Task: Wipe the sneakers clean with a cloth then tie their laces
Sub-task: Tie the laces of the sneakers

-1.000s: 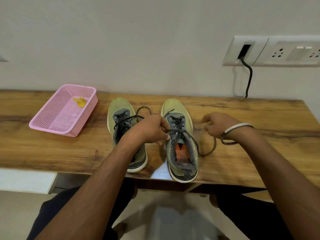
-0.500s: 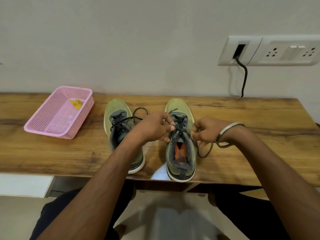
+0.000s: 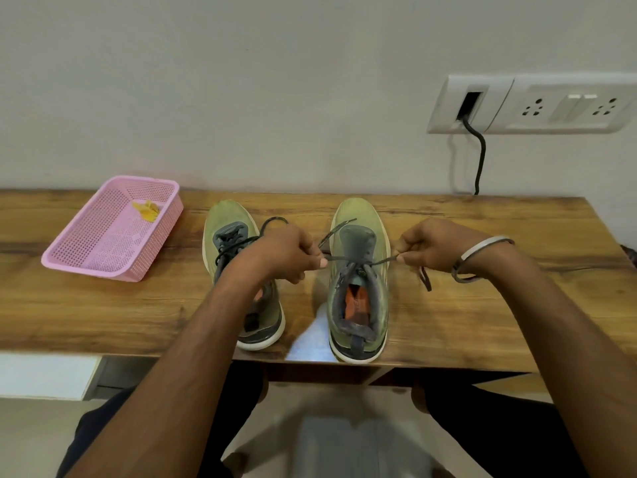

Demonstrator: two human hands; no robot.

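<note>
Two olive-green sneakers stand toes-to-wall on the wooden table point(image 3: 482, 322). The left sneaker point(image 3: 229, 215) has loose dark laces and is partly hidden by my left forearm. The right sneaker point(image 3: 360, 215) has an orange insole. Its dark lace point(image 3: 358, 262) is stretched taut across the tongue. My left hand point(image 3: 287, 253) pinches one end of that lace just left of the shoe. My right hand point(image 3: 437, 248), with a metal bangle on the wrist, pinches the other end to the right, and the tail hangs below it.
A pink perforated basket point(image 3: 113, 260) sits at the table's left with a small yellow cloth point(image 3: 148, 210) inside. A wall socket panel point(image 3: 531, 105) with a black cable point(image 3: 479, 160) is at the upper right. My knees show below the table's front edge.
My hands met over the right sneaker's tongue, then pulled apart sideways, drawing the lace tight across the shoe. The view shifted slightly.
</note>
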